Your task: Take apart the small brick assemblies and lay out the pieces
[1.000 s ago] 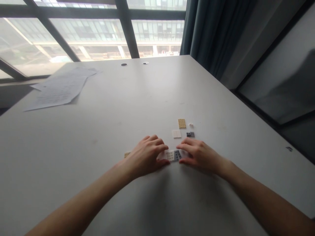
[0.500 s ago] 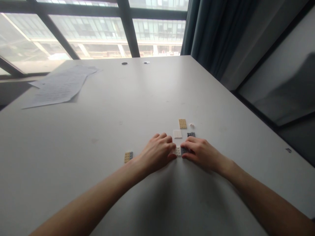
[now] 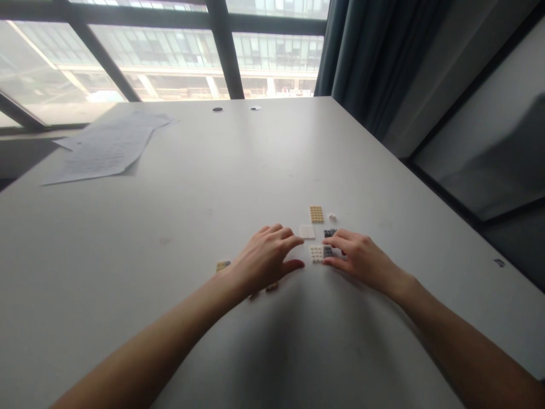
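Observation:
My left hand [image 3: 272,254] is open, thumb and fingers apart, just left of a white studded plate [image 3: 315,254]. My right hand [image 3: 355,254] pinches the dark grey studded piece [image 3: 327,252] that lies against the white plate's right side. Behind them are a smooth white tile [image 3: 307,232], a tan studded plate [image 3: 316,214], a small white piece [image 3: 332,217] and another dark piece [image 3: 329,233] near my right fingertips. A tan and grey piece [image 3: 222,266] is partly hidden by my left wrist. Small brownish pieces [image 3: 271,287] show below my left forearm.
The white table [image 3: 204,170] stretches to the windows. Papers [image 3: 106,147] lie at its far left, and two round holes [image 3: 217,109] sit near the back edge. A dark curtain [image 3: 366,68] hangs at the back right. A small dark mark [image 3: 499,263] is near the right edge.
My left hand has opened and come off the white plate. The white plate and the grey piece have shifted slightly right and away with my right hand. Brownish pieces now show below my left forearm.

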The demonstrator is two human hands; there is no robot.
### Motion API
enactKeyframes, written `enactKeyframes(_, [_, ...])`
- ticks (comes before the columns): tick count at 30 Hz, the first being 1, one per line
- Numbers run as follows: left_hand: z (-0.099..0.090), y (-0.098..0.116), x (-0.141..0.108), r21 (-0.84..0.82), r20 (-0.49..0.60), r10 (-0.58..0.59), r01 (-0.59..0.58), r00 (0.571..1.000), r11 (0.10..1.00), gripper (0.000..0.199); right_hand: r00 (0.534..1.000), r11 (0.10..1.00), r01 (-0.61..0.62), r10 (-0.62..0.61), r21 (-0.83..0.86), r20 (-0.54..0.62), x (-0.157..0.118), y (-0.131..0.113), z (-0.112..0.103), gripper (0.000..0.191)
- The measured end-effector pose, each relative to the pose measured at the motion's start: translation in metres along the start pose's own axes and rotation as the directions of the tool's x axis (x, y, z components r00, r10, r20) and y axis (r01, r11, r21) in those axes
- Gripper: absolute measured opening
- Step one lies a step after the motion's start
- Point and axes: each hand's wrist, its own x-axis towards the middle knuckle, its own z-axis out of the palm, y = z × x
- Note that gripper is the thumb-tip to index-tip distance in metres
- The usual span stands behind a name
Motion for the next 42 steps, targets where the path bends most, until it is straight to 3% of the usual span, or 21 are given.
enactKeyframes(6, [-0.023, -0.032, -0.072, -0.059, -0.036, -0.026, 0.024, 0.999, 0.998, 0.027, 0.984, 0.988, 0.129, -0.118, 0.081, -0.133, -0.002, -0.014, 0.012, 0.025])
enactKeyframes(9, [-0.022, -0.032, -0.095, -0.028, -0.052, -0.017, 0.015, 0.998, 0.999, 0.022, 0.975, 0.969, 0.209, -0.195, 0.132, -0.11, -0.001, -0.03, 0.024, 0.025])
enactKeyframes(12, [-0.013, -0.025, -0.102, 0.011, -0.071, 0.0, 0.001, 0.997, 1.0, 0.015, 0.969, 0.96, 0.247, -0.243, 0.134, -0.046, 0.004, -0.049, 0.033, 0.028])
enactKeyframes(17, [-0.004, -0.015, -0.095, 0.057, -0.076, 0.023, -0.019, 0.997, 0.998, 0.011, 0.974, 0.973, 0.212, -0.217, 0.088, 0.061, 0.016, -0.079, 0.041, 0.025])
enactKeyframes(21, [-0.005, -0.009, -0.085, 0.121, -0.029, 0.026, -0.022, 0.999, 0.992, 0.009, 0.974, 0.978, 0.208, -0.21, 0.024, 0.087, 0.017, -0.089, 0.045, 0.014])
enactKeyframes(31, [0.01, 0.019, -0.038, 0.185, 0.015, 0.152, -0.152, 0.988, 0.971, 0.01, 0.996, 0.992, 0.092, -0.092, -0.09, -0.004, -0.028, -0.042, 0.032, 0.02])
enactKeyframes(42, [0.021, 0.035, -0.013, 0.178, -0.018, 0.151, -0.145, 0.988, 0.973, 0.015, 0.998, 1.0, -0.015, 0.014, -0.004, -0.069, -0.036, -0.037, 0.03, 0.02])
